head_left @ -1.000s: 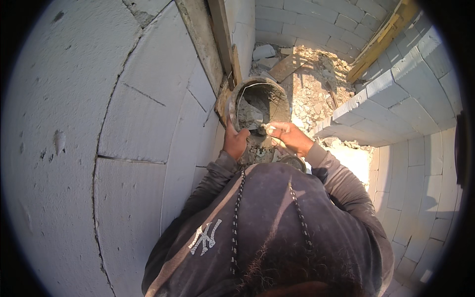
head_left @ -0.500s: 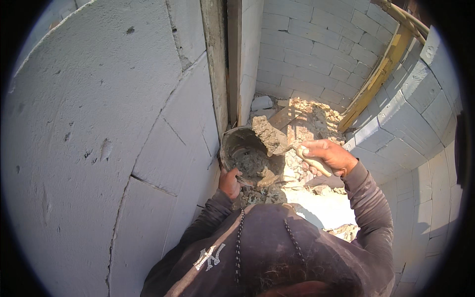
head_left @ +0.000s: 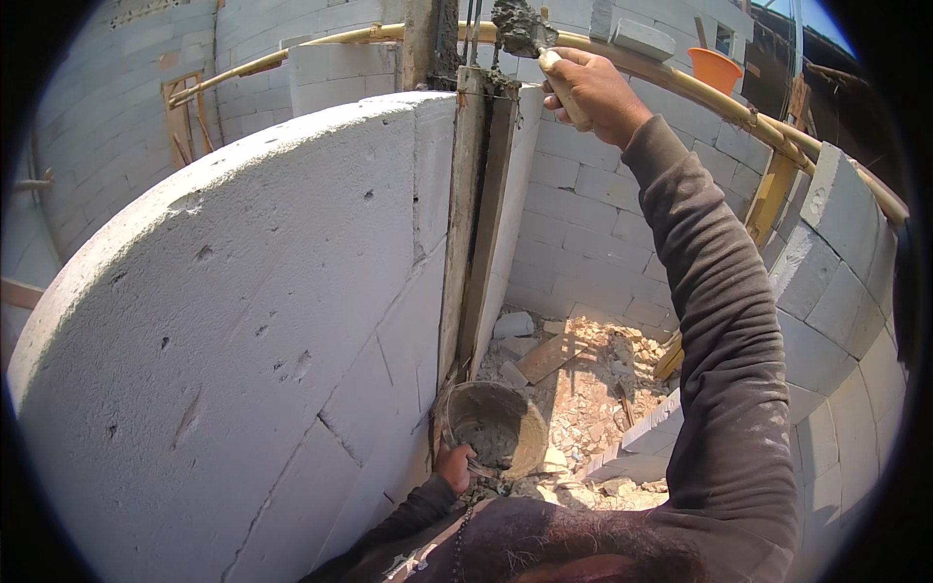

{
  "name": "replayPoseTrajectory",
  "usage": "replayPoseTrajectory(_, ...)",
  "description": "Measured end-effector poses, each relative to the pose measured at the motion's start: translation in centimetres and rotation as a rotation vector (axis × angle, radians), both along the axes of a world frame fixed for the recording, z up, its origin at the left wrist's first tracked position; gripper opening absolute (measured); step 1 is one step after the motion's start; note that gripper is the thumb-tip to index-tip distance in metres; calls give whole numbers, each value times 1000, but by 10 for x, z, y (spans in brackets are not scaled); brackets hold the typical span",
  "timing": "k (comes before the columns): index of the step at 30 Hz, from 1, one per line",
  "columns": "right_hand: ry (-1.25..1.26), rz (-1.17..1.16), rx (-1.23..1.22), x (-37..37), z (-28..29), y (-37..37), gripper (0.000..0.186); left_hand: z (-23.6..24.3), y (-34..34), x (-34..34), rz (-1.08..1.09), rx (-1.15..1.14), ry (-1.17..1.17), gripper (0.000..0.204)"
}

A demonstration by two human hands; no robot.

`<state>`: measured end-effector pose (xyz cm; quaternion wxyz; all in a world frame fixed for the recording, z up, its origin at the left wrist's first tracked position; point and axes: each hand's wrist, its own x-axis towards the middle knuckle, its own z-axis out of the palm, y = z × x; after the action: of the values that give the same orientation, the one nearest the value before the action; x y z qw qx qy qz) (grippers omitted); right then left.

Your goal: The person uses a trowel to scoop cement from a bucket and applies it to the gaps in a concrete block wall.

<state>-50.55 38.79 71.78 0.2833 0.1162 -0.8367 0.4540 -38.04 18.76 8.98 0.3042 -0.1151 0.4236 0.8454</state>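
My right hand (head_left: 595, 95) is raised high and wrapped round the pale handle of a trowel (head_left: 562, 78). A lump of wet grey mortar (head_left: 523, 29) covers the trowel's blade, close to the thin steel bars (head_left: 473, 34) that stick up from the wall. Lower down, my left hand (head_left: 455, 466) grips the rim of a bucket (head_left: 533, 432). The bucket is tilted toward me, with grey mortar inside it. Beside it, upright boards (head_left: 466, 228) flank a narrow dark gap at the end of the block wall.
A curved-looking wall of pale blocks (head_left: 282, 253) fills the left. Bamboo poles (head_left: 680, 87) run across the far side, near an orange bucket (head_left: 716, 70). Rubble and a loose board (head_left: 546, 360) lie on the ground. Another block wall (head_left: 826, 282) stands at the right.
My right hand has lifted the loaded trowel from over the bucket up to the top of the boards. My left hand still grips the bucket's rim. The view has tipped upward.
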Motion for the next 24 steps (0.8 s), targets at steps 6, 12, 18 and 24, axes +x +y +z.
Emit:
replayPoseTrajectory(6, 224, -166, 154, -34, -34, -5, 41, -13, 6, 3, -26, 7, -24, 54)
replayPoseTrajectory(12, 66, -73, -89, 77, -125, 15, 46, 37, -10, 5, -35, 115, 37, 47)
replayPoseTrajectory(18, -478, -339, 373, 264, -299, 77, 45, 50, 1, 32, -56, 82, 208, 60)
replayPoseTrajectory(24, -1076, -297, 843, 278, -376, 50, 38, 94, 8, 46, -136, -132, 496, 73)
